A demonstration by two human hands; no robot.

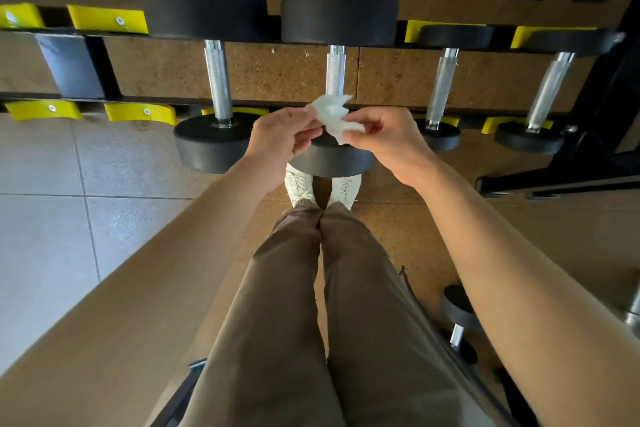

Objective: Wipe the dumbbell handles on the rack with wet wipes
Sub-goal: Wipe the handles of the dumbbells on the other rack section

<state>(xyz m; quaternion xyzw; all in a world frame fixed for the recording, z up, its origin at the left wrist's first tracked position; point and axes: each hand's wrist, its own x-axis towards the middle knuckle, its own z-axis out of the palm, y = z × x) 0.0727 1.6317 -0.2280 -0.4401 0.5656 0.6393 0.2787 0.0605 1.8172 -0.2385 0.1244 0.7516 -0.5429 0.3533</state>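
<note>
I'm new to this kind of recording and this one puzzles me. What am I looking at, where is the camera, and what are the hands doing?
There is no machine here. A person wears a wide-angle camera on the head, so you look down along both bare arms to their legs and white shoes. In front stands a black rack with yellow cradles. Four dumbbells lie across it, with metal grips between black weights. The left hand and the right hand both pinch one crumpled white wet wipe. They hold it over the near end of the handle of the second dumbbell from the left. Whether the wipe touches that handle cannot be told.
</note>
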